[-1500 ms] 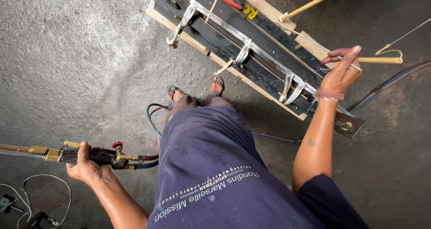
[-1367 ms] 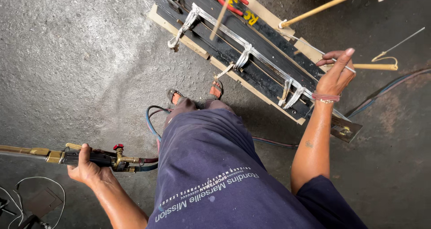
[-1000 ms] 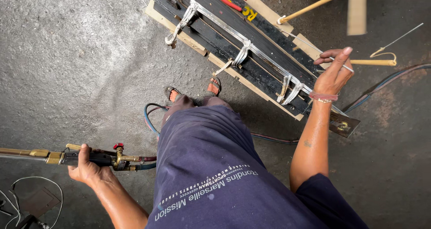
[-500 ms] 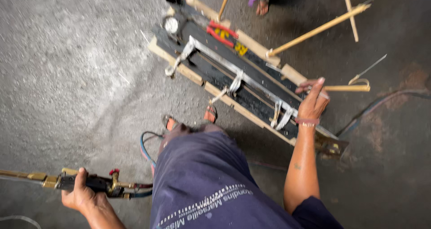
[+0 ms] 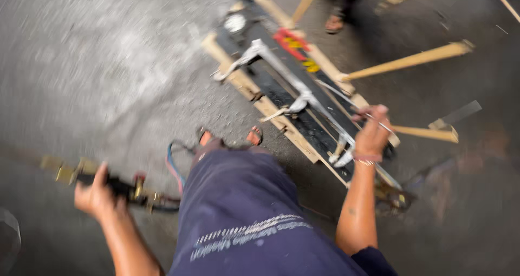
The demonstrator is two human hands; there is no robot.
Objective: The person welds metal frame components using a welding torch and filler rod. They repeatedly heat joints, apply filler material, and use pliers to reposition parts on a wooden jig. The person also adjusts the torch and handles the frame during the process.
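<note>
In left hand [image 5: 96, 196], torch [image 5: 127, 188]; right hand [image 5: 372, 136] on frame [image 5: 303, 100].

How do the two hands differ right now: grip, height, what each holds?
The left hand is wrapped in a full fist around a brass-fitted torch, low at the side. The right hand pinches a thin metal rod with its fingertips, reaching forward over the long dark frame. Both are bare and blurred.

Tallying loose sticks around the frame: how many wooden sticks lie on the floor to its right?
2. One long stick angles up to the right from the frame; a shorter stick lies beyond the right hand. Blur may hide others.
</note>
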